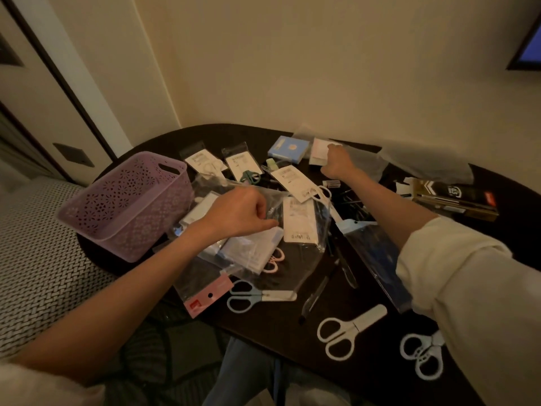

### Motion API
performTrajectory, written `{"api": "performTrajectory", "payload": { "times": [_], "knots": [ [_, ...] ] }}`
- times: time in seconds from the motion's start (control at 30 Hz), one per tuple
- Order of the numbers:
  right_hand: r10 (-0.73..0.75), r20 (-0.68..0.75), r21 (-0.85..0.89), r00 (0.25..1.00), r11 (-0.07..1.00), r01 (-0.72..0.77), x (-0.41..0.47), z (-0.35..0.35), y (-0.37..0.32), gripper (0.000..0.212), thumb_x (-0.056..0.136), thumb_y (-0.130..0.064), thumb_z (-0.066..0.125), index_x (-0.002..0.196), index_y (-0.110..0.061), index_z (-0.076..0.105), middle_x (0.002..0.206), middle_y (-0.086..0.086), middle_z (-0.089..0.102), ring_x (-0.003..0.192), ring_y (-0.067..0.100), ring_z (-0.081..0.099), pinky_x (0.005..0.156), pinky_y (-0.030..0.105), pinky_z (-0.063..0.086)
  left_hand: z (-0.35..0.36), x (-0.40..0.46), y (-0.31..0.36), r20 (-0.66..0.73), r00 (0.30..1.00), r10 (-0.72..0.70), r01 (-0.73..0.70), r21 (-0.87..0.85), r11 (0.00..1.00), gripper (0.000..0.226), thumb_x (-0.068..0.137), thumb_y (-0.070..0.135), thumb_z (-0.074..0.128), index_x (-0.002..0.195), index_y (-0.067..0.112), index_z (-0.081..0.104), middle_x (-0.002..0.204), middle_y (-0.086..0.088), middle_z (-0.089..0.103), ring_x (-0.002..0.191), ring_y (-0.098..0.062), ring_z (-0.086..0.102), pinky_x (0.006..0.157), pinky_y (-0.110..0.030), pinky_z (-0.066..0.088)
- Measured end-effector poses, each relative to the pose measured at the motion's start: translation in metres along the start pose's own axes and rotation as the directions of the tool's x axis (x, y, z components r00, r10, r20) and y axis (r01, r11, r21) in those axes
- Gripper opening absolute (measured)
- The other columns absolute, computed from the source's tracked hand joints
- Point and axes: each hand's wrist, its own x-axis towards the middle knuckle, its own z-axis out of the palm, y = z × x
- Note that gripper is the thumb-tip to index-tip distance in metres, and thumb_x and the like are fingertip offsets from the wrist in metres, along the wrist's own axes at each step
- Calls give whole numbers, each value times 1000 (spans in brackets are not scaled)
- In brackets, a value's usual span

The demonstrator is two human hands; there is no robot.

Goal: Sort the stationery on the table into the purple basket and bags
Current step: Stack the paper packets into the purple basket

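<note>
Both hands busy beside the purple basket (pixel 126 205)!
Our left hand (pixel 244 212) pinched a clear bag (pixel 292 253) right of it; our right hand (pixel 336 164), beyond, gripped a white packet (pixel 319 150).

This looks like a private room in a home or a hotel, dimly lit with warm light. Plain cream walls (pixel 263 68) meet in a corner at upper centre, and a pale door with a dark frame (pixel 52 92) runs down the upper left. A dark-framed screen (pixel 527 39), glowing blue, hangs at the upper right edge. At the left edge lies a bed or sofa in black-and-white woven fabric (pixel 38 259). The small dark rounded surface (pixel 336 332) is pushed against the wall and is strewn with packaged stationery, not laid out like shop stock.
</note>
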Motion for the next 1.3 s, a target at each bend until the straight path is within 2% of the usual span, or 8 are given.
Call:
{"api": "performTrajectory", "payload": {
  "times": [0.23,0.4,0.57,0.67,0.87,1.0,1.1,1.3],
  "knots": [
    [10,77,-216,997,976,7,35,20,-6,74,91,-24,59,148,-3,18,153,23,19,141,41,18,117,48,18,-3,4,-6,82,996,37,-26,-134,991,29,88,25,67,67,5,65,57,-2,60,45,-6,47,99,-46,36],
    [43,41,-357,998,934,-25,49,35,-13,78,94,-21,54,149,5,7,154,33,4,143,48,4,117,54,4,-4,7,-13,132,989,64,-35,-212,977,29,87,23,69,62,10,63,54,4,57,47,-2,49,60,-19,37],
    [26,-23,-429,999,903,-33,53,48,-14,62,99,-14,47,146,11,16,151,35,16,141,48,18,116,53,16,-3,9,-15,133,988,78,-46,-231,972,28,88,24,69,65,8,65,55,2,58,47,-4,50,82,-37,38],
    [-17,-73,-474,997,880,-20,50,51,-13,57,97,-2,46,144,15,17,149,38,19,139,49,23,113,53,22,-3,8,-17,134,988,73,-36,-258,966,31,88,25,69,60,16,60,51,7,54,45,-4,47,55,-22,40],
    [-72,-223,-386,972,922,-21,30,26,-13,58,87,4,57,135,18,30,139,39,37,126,42,44,100,40,42,-6,2,-11,78,997,24,-6,-229,973,30,87,28,70,61,16,62,49,11,52,43,0,49,55,-7,34],
    [-113,-349,-164,930,985,58,-3,5,-31,45,91,4,55,131,15,38,136,32,43,118,38,52,91,37,47,-7,-6,-5,28,1000,-10,16,-223,975,27,87,28,70,69,8,68,57,2,60,47,-4,51,89,-27,45],
    [13,-513,197,858,975,103,-39,-15,-54,26,101,-16,41,114,3,52,102,13,60,85,23,59,65,32,40,-6,-12,-1,-31,999,-42,35,-198,980,27,88,28,69,74,5,70,64,-6,65,55,-13,55,94,-39,44],
    [350,-259,931,900,340,135,-117,-50,-76,16,100,-19,40,97,-6,49,83,-1,54,76,11,54,61,20,44,3,-21,-1,-132,989,-69,44,-179,983,26,88,32,69,67,15,67,54,12,51,51,-1,46,56,-23,35]
  ]
}}
